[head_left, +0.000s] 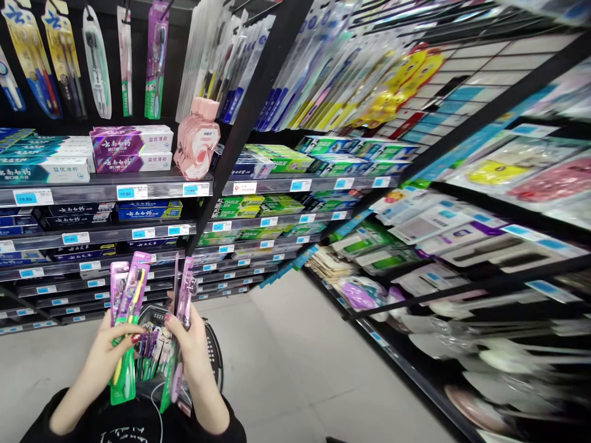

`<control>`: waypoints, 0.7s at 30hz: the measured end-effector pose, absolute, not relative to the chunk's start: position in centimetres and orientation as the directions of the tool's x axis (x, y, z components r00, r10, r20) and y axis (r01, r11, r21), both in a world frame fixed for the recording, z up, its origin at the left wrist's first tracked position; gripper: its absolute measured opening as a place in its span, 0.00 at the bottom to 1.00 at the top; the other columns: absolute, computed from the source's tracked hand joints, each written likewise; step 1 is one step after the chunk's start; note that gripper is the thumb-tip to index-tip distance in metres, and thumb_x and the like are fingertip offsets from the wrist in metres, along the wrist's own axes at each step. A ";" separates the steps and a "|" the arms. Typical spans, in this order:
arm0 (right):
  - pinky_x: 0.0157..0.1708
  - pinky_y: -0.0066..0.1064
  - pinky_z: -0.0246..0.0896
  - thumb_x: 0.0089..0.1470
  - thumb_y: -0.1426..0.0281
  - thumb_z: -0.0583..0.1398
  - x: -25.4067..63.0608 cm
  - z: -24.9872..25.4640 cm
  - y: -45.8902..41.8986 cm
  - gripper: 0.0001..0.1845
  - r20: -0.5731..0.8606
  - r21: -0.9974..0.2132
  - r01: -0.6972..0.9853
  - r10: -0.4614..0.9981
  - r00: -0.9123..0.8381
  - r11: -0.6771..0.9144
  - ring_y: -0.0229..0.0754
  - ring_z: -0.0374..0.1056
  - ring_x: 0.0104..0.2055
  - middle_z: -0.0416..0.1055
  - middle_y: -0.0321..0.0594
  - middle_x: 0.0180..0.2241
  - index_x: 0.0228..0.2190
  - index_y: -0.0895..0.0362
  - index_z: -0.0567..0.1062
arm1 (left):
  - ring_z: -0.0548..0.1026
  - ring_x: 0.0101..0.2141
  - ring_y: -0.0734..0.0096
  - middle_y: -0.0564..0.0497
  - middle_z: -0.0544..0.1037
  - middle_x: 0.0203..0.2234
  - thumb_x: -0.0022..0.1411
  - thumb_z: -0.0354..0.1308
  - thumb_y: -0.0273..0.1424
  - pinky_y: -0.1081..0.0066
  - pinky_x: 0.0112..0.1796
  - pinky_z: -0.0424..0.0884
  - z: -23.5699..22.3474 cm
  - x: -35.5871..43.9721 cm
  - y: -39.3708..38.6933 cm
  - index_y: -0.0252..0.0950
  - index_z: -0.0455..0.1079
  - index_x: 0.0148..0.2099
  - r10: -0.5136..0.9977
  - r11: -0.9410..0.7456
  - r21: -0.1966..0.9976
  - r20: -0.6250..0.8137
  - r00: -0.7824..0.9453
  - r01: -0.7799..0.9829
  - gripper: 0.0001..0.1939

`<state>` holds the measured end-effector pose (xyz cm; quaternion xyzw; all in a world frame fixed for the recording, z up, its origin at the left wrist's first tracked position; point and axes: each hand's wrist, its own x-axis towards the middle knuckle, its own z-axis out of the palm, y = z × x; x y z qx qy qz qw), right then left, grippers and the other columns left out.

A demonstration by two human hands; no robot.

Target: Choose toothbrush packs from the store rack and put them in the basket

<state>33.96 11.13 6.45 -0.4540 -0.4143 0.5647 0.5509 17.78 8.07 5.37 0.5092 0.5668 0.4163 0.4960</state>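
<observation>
Inside the basket (215, 357), packaged toothbrushes (159, 352).

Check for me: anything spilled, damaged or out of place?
Nothing looks spilled, and the toothbrush packs in the left hand and right hand show no damage. Slightly odd: pink bottles beside toothpaste boxes. The right-hand shelves are too blurred to judge.

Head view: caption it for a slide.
Left hand and right hand hold packaged toothbrushes above a black basket, facing toothpaste shelves.
</observation>
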 end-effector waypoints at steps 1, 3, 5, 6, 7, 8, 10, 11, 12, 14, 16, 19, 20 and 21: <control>0.37 0.33 0.60 0.45 0.64 0.61 33.5 6.4 11.0 0.18 -0.034 -0.982 -0.187 0.999 0.031 -0.028 0.42 0.65 0.34 0.69 0.38 0.33 0.40 0.56 0.69 | 0.67 0.46 0.51 0.45 0.66 0.43 0.54 0.55 0.37 0.55 0.41 0.72 5.1 18.2 8.1 0.42 0.77 0.34 0.996 0.079 0.965 -0.087 0.020 0.251 0.11; 0.40 0.36 0.60 0.46 0.65 0.59 32.6 6.1 10.9 0.17 0.004 -0.995 -0.100 0.998 0.059 0.010 0.44 0.65 0.38 0.69 0.38 0.35 0.40 0.56 0.68 | 0.65 0.49 0.52 0.45 0.66 0.43 0.55 0.54 0.35 0.53 0.49 0.64 4.9 18.9 8.2 0.43 0.77 0.37 0.998 -0.011 0.932 -0.011 0.059 0.363 0.11; 0.42 0.37 0.59 0.47 0.66 0.58 31.8 5.9 10.8 0.15 0.034 -0.999 -0.034 0.996 0.086 0.037 0.44 0.64 0.39 0.68 0.38 0.35 0.39 0.55 0.69 | 0.63 0.50 0.53 0.45 0.66 0.45 0.57 0.52 0.34 0.53 0.52 0.59 4.7 19.5 8.2 0.43 0.75 0.41 0.996 -0.041 0.917 0.007 0.089 0.397 0.12; 0.43 0.37 0.59 0.47 0.66 0.58 31.6 5.8 10.8 0.14 0.047 -0.999 -0.015 0.995 0.093 0.049 0.45 0.64 0.40 0.67 0.39 0.35 0.38 0.55 0.69 | 0.63 0.51 0.53 0.45 0.66 0.46 0.57 0.52 0.35 0.54 0.52 0.59 4.7 19.7 8.3 0.43 0.75 0.42 0.996 -0.036 0.918 0.000 0.090 0.396 0.13; 0.43 0.37 0.59 0.47 0.66 0.58 31.4 5.8 10.7 0.14 0.057 -0.998 -0.008 0.994 0.093 0.058 0.45 0.63 0.41 0.66 0.39 0.36 0.38 0.54 0.69 | 0.63 0.51 0.54 0.45 0.66 0.46 0.58 0.51 0.35 0.54 0.52 0.59 4.5 19.7 8.3 0.43 0.74 0.43 0.996 -0.027 0.920 -0.006 0.084 0.390 0.14; 0.44 0.38 0.58 0.47 0.66 0.58 31.4 5.7 10.6 0.14 0.059 -0.998 -0.007 0.995 0.085 0.060 0.45 0.63 0.41 0.65 0.39 0.36 0.38 0.54 0.70 | 0.63 0.51 0.54 0.45 0.66 0.45 0.58 0.51 0.35 0.55 0.52 0.59 4.4 19.7 8.3 0.43 0.74 0.44 0.997 -0.021 0.924 -0.011 0.080 0.383 0.14; 0.46 0.38 0.57 0.47 0.65 0.59 31.4 5.8 10.5 0.14 0.052 -0.998 -0.025 0.997 0.064 0.054 0.46 0.62 0.43 0.65 0.40 0.37 0.38 0.54 0.71 | 0.63 0.51 0.56 0.45 0.67 0.43 0.59 0.49 0.36 0.57 0.52 0.58 4.1 19.6 8.4 0.43 0.73 0.45 0.997 -0.020 0.932 -0.006 0.071 0.362 0.15; 0.46 0.38 0.56 0.46 0.65 0.59 31.5 5.8 10.4 0.15 0.043 -0.998 -0.051 0.998 0.054 0.046 0.46 0.62 0.43 0.65 0.40 0.37 0.38 0.54 0.70 | 0.63 0.51 0.56 0.45 0.67 0.43 0.60 0.49 0.36 0.57 0.53 0.58 3.9 19.5 8.5 0.43 0.72 0.46 0.998 -0.023 0.936 0.000 0.066 0.352 0.15; 0.47 0.39 0.56 0.47 0.64 0.59 31.5 5.9 10.4 0.15 0.027 -0.995 -0.093 0.999 0.045 0.031 0.46 0.62 0.44 0.65 0.40 0.38 0.39 0.54 0.70 | 0.62 0.51 0.57 0.45 0.67 0.44 0.60 0.48 0.36 0.58 0.53 0.57 3.8 19.4 8.5 0.43 0.72 0.46 0.998 -0.026 0.938 0.006 0.060 0.345 0.15; 0.46 0.38 0.57 0.47 0.63 0.59 31.7 5.9 10.6 0.17 -0.033 -0.975 -0.223 0.999 0.034 -0.025 0.46 0.64 0.43 0.66 0.40 0.39 0.40 0.54 0.69 | 0.62 0.51 0.58 0.45 0.65 0.45 0.60 0.48 0.37 0.58 0.53 0.56 3.5 19.2 8.6 0.42 0.72 0.46 0.999 -0.018 0.945 0.004 0.044 0.326 0.16; 0.42 0.37 0.61 0.47 0.62 0.60 31.9 5.8 11.0 0.16 -0.117 -0.927 -0.364 0.992 0.052 -0.090 0.44 0.66 0.39 0.68 0.38 0.37 0.38 0.54 0.68 | 0.63 0.51 0.57 0.45 0.65 0.46 0.60 0.48 0.38 0.59 0.52 0.57 3.4 18.9 8.8 0.41 0.73 0.44 0.999 0.028 0.958 -0.033 0.015 0.285 0.16; 0.29 0.33 0.64 0.45 0.62 0.61 32.5 5.4 11.8 0.12 -0.235 -0.858 -0.485 0.969 0.075 -0.170 0.41 0.67 0.27 0.67 0.32 0.24 0.31 0.53 0.66 | 0.64 0.50 0.57 0.45 0.68 0.43 0.58 0.50 0.39 0.61 0.51 0.59 3.2 18.5 9.1 0.39 0.74 0.42 0.995 0.093 0.973 -0.084 -0.051 0.213 0.16; 0.26 0.32 0.63 0.45 0.62 0.61 32.7 5.2 12.0 0.12 -0.265 -0.843 -0.502 0.961 0.077 -0.193 0.40 0.66 0.23 0.65 0.30 0.21 0.30 0.53 0.65 | 0.65 0.49 0.57 0.46 0.68 0.42 0.58 0.50 0.39 0.62 0.51 0.59 3.1 18.4 9.2 0.39 0.74 0.41 0.994 0.103 0.973 -0.091 -0.067 0.208 0.16; 0.24 0.32 0.62 0.45 0.62 0.61 32.9 5.0 12.1 0.12 -0.291 -0.830 -0.515 0.954 0.068 -0.216 0.40 0.65 0.21 0.63 0.29 0.18 0.30 0.53 0.65 | 0.65 0.49 0.57 0.46 0.69 0.42 0.58 0.50 0.39 0.62 0.51 0.59 3.1 18.2 9.2 0.39 0.74 0.41 0.993 0.108 0.971 -0.094 -0.078 0.214 0.16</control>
